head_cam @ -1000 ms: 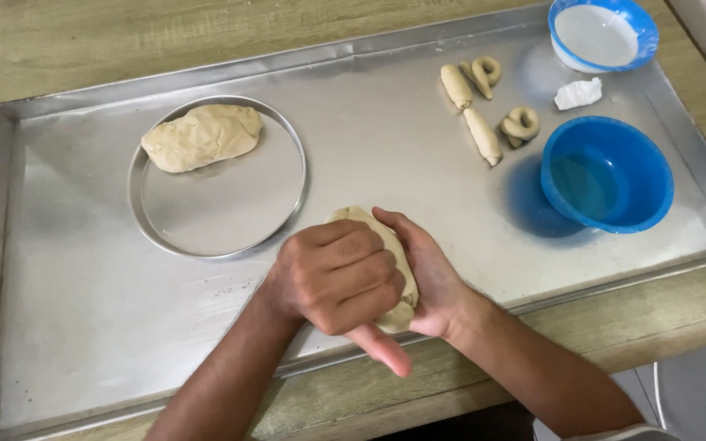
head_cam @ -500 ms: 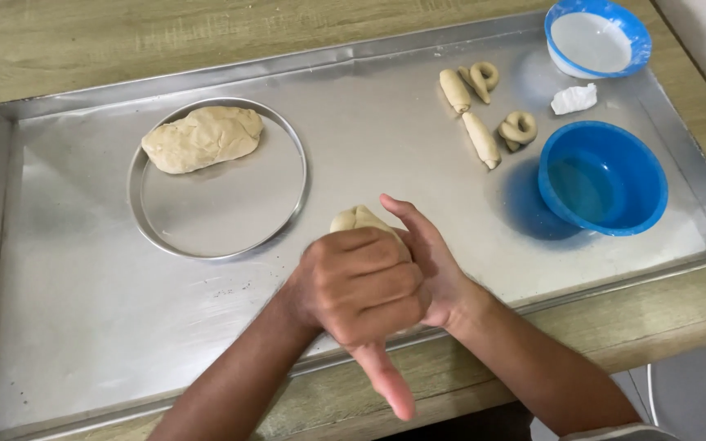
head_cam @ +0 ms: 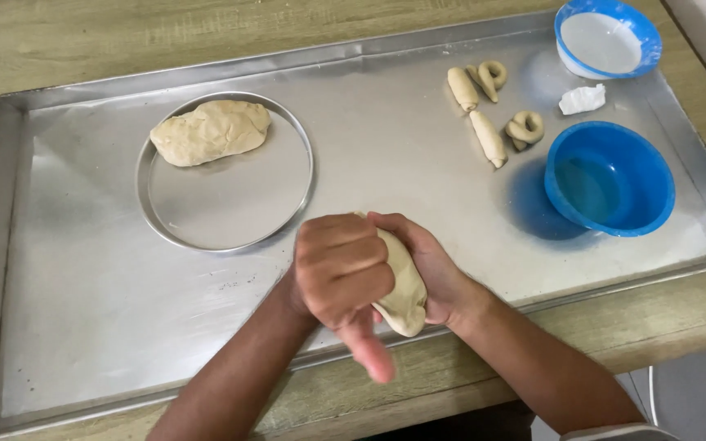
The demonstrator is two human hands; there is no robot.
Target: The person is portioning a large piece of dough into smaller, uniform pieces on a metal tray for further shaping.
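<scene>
A pale lump of dough (head_cam: 404,286) is squeezed between both hands over the near edge of a large steel tray (head_cam: 83,302). My left hand (head_cam: 341,273) is closed in a fist against the dough's left side, thumb pointing down. On the other side my right hand (head_cam: 431,273) cups the dough, fingers wrapped over its top. A larger dough mass (head_cam: 210,131) rests in a round steel plate (head_cam: 230,212) at the tray's back left.
Several small shaped dough pieces (head_cam: 488,135), logs and loops, lie at the tray's back right. Near them sit a blue bowl (head_cam: 610,180), a blue bowl with white contents (head_cam: 606,41) and a white crumpled scrap (head_cam: 582,98). The tray rests on a wooden table (head_cam: 83,33).
Both hands have kept working the dough in place; the lump now bulges lower, toward the tray's near edge, and my left fist has turned over it.
</scene>
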